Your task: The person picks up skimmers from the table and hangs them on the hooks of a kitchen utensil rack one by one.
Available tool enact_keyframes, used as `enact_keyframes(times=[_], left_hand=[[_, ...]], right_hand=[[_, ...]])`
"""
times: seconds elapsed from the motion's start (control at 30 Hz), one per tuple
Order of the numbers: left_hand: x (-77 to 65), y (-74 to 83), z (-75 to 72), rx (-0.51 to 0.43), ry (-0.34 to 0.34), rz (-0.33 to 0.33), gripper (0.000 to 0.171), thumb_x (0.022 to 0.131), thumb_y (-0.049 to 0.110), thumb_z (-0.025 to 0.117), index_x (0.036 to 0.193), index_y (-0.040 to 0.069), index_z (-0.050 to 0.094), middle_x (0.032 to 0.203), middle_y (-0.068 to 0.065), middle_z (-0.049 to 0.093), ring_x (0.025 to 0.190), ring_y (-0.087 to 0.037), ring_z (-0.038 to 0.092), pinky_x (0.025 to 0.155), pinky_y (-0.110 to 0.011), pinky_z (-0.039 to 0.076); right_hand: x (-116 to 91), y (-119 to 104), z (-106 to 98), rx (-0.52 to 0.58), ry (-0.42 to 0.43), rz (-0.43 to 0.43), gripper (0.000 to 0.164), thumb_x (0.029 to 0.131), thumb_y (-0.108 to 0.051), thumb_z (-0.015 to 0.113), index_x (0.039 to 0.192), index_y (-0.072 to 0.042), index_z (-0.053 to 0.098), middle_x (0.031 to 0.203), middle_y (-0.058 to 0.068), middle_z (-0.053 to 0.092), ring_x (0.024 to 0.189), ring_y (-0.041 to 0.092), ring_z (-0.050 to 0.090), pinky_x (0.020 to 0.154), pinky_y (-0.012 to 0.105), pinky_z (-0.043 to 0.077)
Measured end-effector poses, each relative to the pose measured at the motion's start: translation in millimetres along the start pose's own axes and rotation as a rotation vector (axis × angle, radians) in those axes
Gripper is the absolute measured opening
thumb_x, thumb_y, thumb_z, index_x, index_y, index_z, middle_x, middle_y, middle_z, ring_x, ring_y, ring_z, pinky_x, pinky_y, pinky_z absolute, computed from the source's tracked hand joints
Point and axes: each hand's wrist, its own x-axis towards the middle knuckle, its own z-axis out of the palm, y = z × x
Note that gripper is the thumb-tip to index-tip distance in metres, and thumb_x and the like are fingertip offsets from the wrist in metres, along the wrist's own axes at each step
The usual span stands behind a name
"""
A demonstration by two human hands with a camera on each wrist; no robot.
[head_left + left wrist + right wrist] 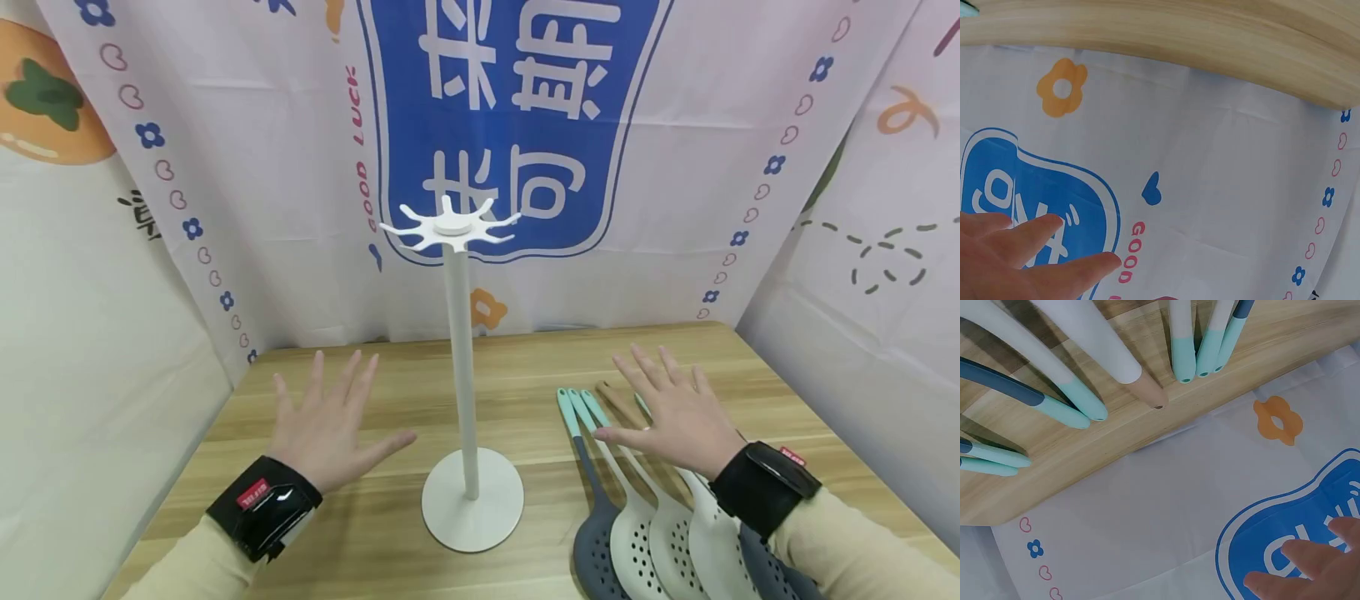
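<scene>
- While both bare hands are well apart, fingers straight and spread and holding nothing, the left hand [318,437] is left of a white stand [461,358] with a round base, and the right hand [678,421] is over a row of kitchen utensils with pale-mint handle ends [1184,359].
- Mid-table, the stand has a smooth slim pole, a flat disc foot and, on top, a ring of short white arms radiating outward.
- Its long axis is upright, foot flat on the wood-grain table [375,533], arms high in front of the cloth.
- The utensils lie side by side on the table, right of the stand.
- Leftmost is a dark-grey perforated utensil [597,550]; beside it come two white perforated utensils [636,546], heads overlapping.
- One thick white shaft [1094,337] ends in tan instead of mint; more dark and white ones lie farther right, partly hidden by the right arm.
- Their handles point away from the person toward the back; their broad heads lie on the near side, long axes slanting from far left to near right.
- Each wrist wears a black band [266,506] over a cream sleeve [198,558].
- Behind hangs a white printed cloth [285,208] with a blue panel [498,129] bearing white characters.
</scene>
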Motion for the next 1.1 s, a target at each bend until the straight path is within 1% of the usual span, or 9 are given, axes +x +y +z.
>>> enact_keyframes(times=[0.07,0.27,0.47,0.63,0.77,0.9,0.97,1.03,1.1], left_hand=[[1.9,1.0,-3.5,-0.006,0.001,0.004,0.112,0.089,0.084,0.052,0.167,0.008,0.025,0.172,-0.022,0.029,0.156,-0.062,0.017,0.112,-0.09,0.004],[8.6,2.7,-16.0,-0.009,0.015,0.023,0.109,0.093,0.081,0.049,0.167,0.006,0.023,0.171,-0.023,0.03,0.155,-0.06,0.022,0.115,-0.087,0.013],[17.2,9.7,-34.8,-0.029,0.072,0.067,0.107,0.096,0.073,0.055,0.168,0.003,0.018,0.171,-0.023,0.031,0.154,-0.057,0.03,0.117,-0.081,0.024],[25.9,18.3,-55.7,-0.067,0.185,0.099,0.108,0.095,0.066,0.063,0.167,0.001,0.015,0.166,-0.028,0.038,0.15,-0.054,0.038,0.115,-0.072,0.039],[30.7,23.6,-69.2,-0.133,0.299,0.116,0.107,0.094,0.06,0.07,0.167,0.002,0.018,0.161,-0.03,0.046,0.147,-0.05,0.047,0.107,-0.067,0.049],[36.6,29.1,-81.6,-0.189,0.399,0.181,0.106,0.093,0.054,0.073,0.167,0.002,0.018,0.161,-0.029,0.046,0.144,-0.046,0.052,0.103,-0.063,0.054],[40.5,32.5,-88.0,-0.21,0.451,0.219,0.106,0.096,0.065,0.064,0.167,0.002,0.017,0.162,-0.028,0.044,0.142,-0.046,0.054,0.1,-0.061,0.056],[44.2,36.7,-94.1,-0.229,0.505,0.246,0.109,0.096,0.078,0.049,0.167,0.001,0.018,0.164,-0.027,0.042,0.14,-0.046,0.055,0.097,-0.061,0.058],[47.0,41.2,-100.1,-0.25,0.553,0.262,0.115,0.092,0.088,0.031,0.166,0.001,0.019,0.165,-0.025,0.04,0.14,-0.046,0.056,0.093,-0.061,0.059]], right_hand=[[-0.1,-0.3,-0.7,-0.002,0.002,-0.002,0.11,0.087,-0.077,0.064,0.167,-0.012,0.029,0.174,0.024,0.024,0.158,0.057,0.016,0.121,0.081,0.011],[-2.1,6.5,-2.2,-0.002,-0.003,-0.008,0.108,0.088,-0.077,0.064,0.167,-0.013,0.029,0.174,0.024,0.024,0.158,0.057,0.018,0.121,0.081,0.014],[-5.0,16.1,-0.9,0.021,-0.04,0.021,0.108,0.087,-0.078,0.063,0.166,-0.012,0.031,0.172,0.025,0.028,0.156,0.057,0.022,0.121,0.079,0.016],[-9.2,24.6,1.0,0.015,-0.052,0.028,0.107,0.088,-0.077,0.063,0.165,-0.009,0.034,0.169,0.028,0.031,0.153,0.061,0.027,0.119,0.079,0.021],[-12.3,29.8,3.0,0.015,-0.056,0.037,0.106,0.089,-0.077,0.062,0.165,-0.009,0.034,0.167,0.029,0.035,0.151,0.061,0.03,0.118,0.079,0.026],[-15.0,32.5,3.9,0.016,-0.059,0.043,0.105,0.089,-0.076,0.063,0.164,-0.008,0.035,0.164,0.03,0.04,0.149,0.059,0.035,0.113,0.079,0.033],[-16.1,33.6,4.1,0.012,-0.064,0.048,0.104,0.089,-0.076,0.063,0.164,-0.008,0.036,0.163,0.03,0.042,0.148,0.059,0.036,0.111,0.079,0.035],[-16.8,34.6,4.3,0.004,-0.065,0.053,0.104,0.089,-0.076,0.063,0.163,-0.007,0.038,0.161,0.031,0.043,0.147,0.059,0.037,0.109,0.079,0.037],[-17.5,35.6,4.3,0.008,-0.072,0.065,0.104,0.089,-0.077,0.063,0.163,-0.007,0.038,0.161,0.031,0.044,0.148,0.059,0.037,0.109,0.079,0.036]])
